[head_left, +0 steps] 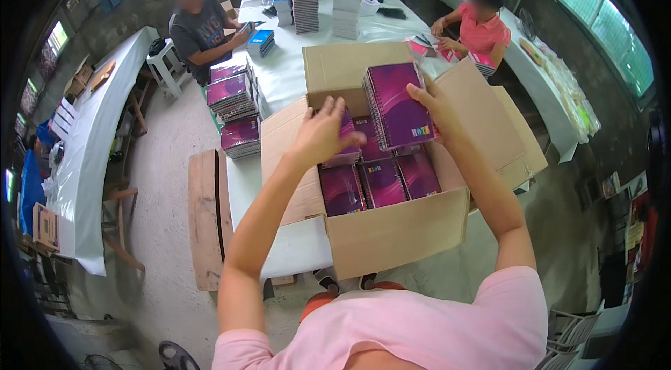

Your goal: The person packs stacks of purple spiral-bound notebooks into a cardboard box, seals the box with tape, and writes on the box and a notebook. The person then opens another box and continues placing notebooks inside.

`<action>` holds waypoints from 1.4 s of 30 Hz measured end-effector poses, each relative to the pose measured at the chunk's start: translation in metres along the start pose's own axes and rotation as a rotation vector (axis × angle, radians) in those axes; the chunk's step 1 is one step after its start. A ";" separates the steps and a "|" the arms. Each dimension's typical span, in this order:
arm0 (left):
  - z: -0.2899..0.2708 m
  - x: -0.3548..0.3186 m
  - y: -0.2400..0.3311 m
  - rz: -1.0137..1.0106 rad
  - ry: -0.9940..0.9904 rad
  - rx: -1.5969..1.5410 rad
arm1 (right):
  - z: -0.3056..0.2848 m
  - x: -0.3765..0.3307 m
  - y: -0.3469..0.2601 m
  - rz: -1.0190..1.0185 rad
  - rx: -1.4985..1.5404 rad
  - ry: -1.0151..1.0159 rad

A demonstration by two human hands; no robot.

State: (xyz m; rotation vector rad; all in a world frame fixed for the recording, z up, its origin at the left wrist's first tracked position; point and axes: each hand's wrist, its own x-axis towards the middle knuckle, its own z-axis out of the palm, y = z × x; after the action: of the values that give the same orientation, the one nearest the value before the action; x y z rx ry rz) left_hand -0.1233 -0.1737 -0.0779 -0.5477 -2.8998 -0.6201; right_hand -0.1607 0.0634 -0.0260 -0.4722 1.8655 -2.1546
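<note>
An open cardboard box [398, 237] stands on the near end of the table with its flaps folded out. Purple notebooks [384, 181] lie inside it in rows, their spiral bindings showing. My right hand [435, 103] grips a purple spiral notebook [398, 105] by its right edge, above the far right part of the box. Whether more than one notebook is in that grip, I cannot tell. Over the box's left side is my left hand [323, 133], open with fingers apart, close to the notebooks at the far left inside. It partly hides them.
Stacks of purple notebooks [233, 94] stand left of the box. Farther back are tall notebook stacks [305, 10] and blue notebooks [261, 41]. One person [203, 27] sits at the far left, another [482, 24] at the far right. A wooden bench [205, 219] is at left.
</note>
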 end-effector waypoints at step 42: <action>0.075 -0.098 -0.350 -0.926 0.033 -0.657 | 0.079 0.039 0.065 -0.111 -1.263 -0.162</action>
State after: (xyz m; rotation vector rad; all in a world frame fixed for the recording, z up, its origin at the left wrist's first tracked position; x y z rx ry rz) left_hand -0.1665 -0.4717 -0.2949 0.8320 -2.7252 -1.6616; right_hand -0.1661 -0.0327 -0.0772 -0.9132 2.9003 -0.6545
